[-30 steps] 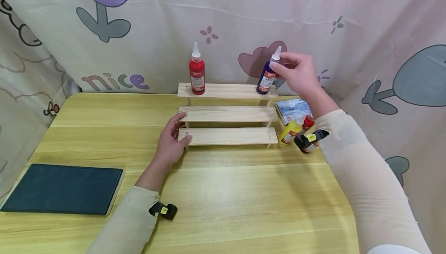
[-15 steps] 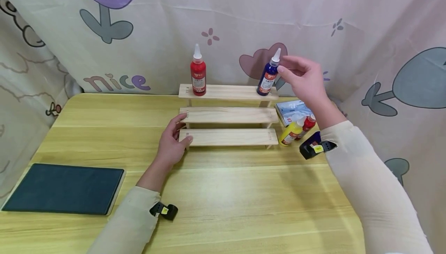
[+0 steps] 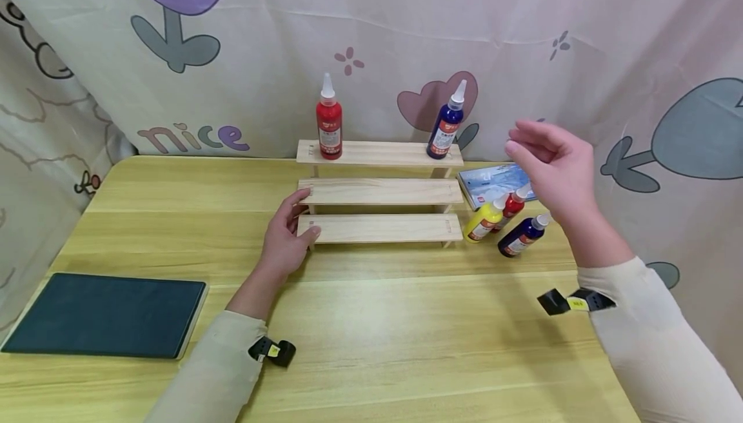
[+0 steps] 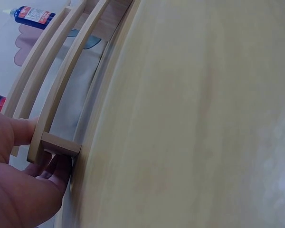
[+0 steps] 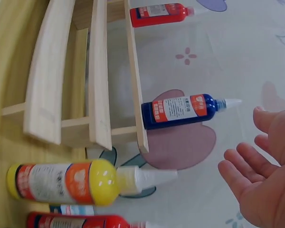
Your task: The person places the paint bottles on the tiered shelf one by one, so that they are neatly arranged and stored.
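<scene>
While left hand (image 3: 284, 241) grips shelf (image 3: 380, 228), right hand (image 3: 558, 168), empty and loose, should move gently near top blue bottle (image 3: 445, 129).

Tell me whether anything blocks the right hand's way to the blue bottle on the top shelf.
Nothing visible does: in the head and right wrist views, only an open gap, with the curtain behind, separates the right hand from the blue bottle on the top shelf.

2 arms (image 3: 217, 362) extend forward: left hand (image 3: 286, 241) grips, right hand (image 3: 560, 168) hovers, relaxed.
</scene>
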The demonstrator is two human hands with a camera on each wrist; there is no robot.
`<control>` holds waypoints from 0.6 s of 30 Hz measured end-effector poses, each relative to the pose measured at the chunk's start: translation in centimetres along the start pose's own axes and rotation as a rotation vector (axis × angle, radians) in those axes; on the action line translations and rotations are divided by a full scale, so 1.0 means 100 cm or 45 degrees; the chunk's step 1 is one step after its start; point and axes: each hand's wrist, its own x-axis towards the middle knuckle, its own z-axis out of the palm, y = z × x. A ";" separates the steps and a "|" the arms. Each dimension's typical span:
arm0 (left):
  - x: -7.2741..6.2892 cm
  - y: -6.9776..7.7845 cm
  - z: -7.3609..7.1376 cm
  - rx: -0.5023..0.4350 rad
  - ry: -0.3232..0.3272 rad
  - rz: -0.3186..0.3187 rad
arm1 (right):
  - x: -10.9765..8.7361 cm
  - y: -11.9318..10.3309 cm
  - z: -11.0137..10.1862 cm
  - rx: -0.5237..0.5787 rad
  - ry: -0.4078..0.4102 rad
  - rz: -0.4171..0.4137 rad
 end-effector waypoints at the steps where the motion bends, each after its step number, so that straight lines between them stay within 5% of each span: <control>1: 0.000 0.000 0.000 0.000 -0.001 0.001 | -0.004 0.002 -0.003 -0.005 0.004 -0.013; 10: 0.000 -0.001 0.001 0.010 0.003 -0.004 | -0.040 0.032 -0.031 -0.133 0.080 -0.002; 18: 0.000 -0.002 0.001 0.013 0.011 -0.002 | -0.064 0.067 -0.041 -0.149 0.103 0.164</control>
